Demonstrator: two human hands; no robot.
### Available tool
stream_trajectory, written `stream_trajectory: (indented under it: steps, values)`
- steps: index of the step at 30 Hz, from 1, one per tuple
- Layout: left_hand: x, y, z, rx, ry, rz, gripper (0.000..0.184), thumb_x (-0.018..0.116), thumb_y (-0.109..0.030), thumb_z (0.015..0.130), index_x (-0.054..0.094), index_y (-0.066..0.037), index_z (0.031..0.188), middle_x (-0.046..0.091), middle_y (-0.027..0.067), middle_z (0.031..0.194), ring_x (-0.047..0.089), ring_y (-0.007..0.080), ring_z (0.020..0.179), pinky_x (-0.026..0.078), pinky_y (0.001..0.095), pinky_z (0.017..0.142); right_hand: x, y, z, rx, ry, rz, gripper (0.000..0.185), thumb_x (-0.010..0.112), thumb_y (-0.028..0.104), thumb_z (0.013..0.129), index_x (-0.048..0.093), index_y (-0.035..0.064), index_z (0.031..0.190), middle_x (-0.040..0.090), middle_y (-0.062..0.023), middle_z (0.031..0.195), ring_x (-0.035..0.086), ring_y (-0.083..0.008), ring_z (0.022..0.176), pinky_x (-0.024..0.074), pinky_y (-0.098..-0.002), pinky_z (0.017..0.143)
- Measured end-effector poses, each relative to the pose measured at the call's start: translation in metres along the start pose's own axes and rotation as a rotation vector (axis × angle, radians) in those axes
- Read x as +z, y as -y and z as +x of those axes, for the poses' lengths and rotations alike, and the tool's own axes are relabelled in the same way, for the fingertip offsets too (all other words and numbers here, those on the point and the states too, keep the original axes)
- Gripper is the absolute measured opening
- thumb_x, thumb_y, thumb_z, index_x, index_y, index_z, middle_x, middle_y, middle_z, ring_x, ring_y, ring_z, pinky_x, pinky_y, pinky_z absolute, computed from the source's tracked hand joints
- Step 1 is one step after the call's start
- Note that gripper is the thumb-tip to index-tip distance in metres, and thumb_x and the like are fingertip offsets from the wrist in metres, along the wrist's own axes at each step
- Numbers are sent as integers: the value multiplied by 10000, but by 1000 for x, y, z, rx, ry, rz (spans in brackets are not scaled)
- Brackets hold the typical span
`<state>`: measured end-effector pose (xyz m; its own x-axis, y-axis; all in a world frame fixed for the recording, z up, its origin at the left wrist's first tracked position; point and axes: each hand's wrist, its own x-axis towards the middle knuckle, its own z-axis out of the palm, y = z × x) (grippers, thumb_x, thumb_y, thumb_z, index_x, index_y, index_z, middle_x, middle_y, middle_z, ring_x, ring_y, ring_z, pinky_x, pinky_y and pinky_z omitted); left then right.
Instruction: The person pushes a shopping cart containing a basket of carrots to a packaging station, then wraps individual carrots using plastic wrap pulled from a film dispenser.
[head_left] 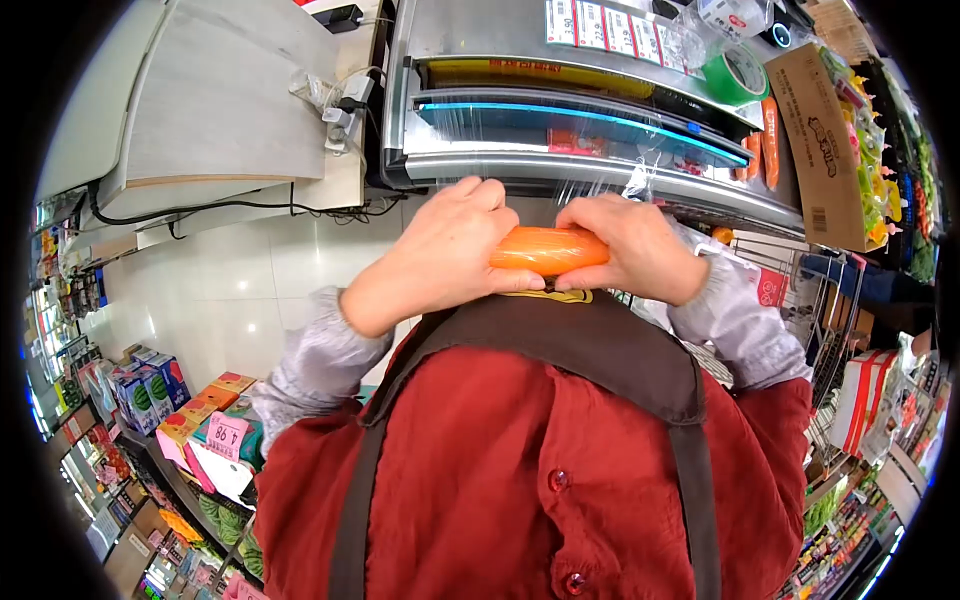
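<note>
An orange carrot (548,250) lies sideways in front of my chest, with a shiny layer of clear film on it. My left hand (440,245) is closed round its left end, the thumb along the underside. The other end is gripped by my right hand (635,245), also with the thumb below. Faint clear film (590,178) stretches from the front of the metal wrapping machine (480,168) toward my hands. Part of the carrot is hidden by my fingers.
Other carrots (770,145) rest on the machine's right side, near a roll of green tape (735,75) and a cardboard box (820,150). At left stands a pale cabinet (225,90) with a cable. A wire cart (800,290) is at right; boxed goods (150,390) sit lower left.
</note>
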<state>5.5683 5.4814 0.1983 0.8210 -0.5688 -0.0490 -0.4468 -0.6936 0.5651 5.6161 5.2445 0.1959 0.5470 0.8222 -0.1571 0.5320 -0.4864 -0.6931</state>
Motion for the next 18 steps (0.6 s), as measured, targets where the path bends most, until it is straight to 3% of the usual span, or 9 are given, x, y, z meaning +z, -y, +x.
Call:
stream_trajectory:
  steps: [2,8,9,12,13,14,16,17,18]
  values:
    - [26,11,-4,-57,34,-48,496,775,-415,678,610,-18,926,512,110,836,542,302,829,441,392,741,25,-17,2,-155,-142,-81,466,781,340,701,561,50,992,561,-101,888,589,-296,825,484,-374,710]
    - [56,27,-8,-185,-262,-148,658,827,-437,587,562,-37,1037,578,152,983,556,318,925,441,405,812,50,-57,15,-109,-16,-3,433,727,373,752,589,34,984,547,-119,868,573,-317,820,468,-381,698]
    - [66,31,-10,-117,-596,-64,644,842,-418,573,547,-45,1008,567,141,962,547,318,894,436,420,794,47,-61,18,-91,27,10,442,689,421,778,599,38,978,556,-120,871,580,-323,833,473,-396,703]
    - [87,40,-37,-560,-859,-435,581,843,-338,634,519,-42,1014,572,83,985,556,188,917,454,319,726,40,-69,29,-42,142,41,473,636,480,817,622,33,970,577,-124,865,591,-326,840,474,-405,700]
    - [113,54,-48,-697,-839,-716,582,811,-316,705,498,-33,1105,566,69,1047,551,155,984,470,281,757,39,-71,33,-9,210,56,486,622,490,830,635,24,967,588,-127,857,594,-322,834,471,-398,693]
    - [126,56,-53,-697,-841,-716,582,811,-316,705,498,-33,1105,566,69,1047,551,155,984,470,281,757,37,-75,37,-11,212,54,486,622,490,830,635,24,967,588,-127,857,594,-322,834,471,-398,693]
    - [144,49,-55,-861,-415,-1542,607,767,-309,766,457,-20,1200,556,96,1142,552,180,1032,477,304,828,34,-80,44,8,311,168,440,661,395,831,616,-5,1009,584,-130,868,590,-281,807,462,-355,721]
    - [144,42,-47,-712,-324,-1655,607,711,-274,825,397,-33,1284,506,134,1269,524,213,1131,453,355,936,31,-80,48,19,350,187,443,635,395,857,622,-19,1014,603,-121,884,587,-225,804,460,-328,722]
    - [150,39,-34,-715,-334,-1662,607,711,-274,825,397,-33,1284,506,134,1269,524,213,1131,453,355,936,29,-79,51,16,361,185,443,635,395,857,622,-19,1014,603,-121,884,587,-225,804,460,-328,722]
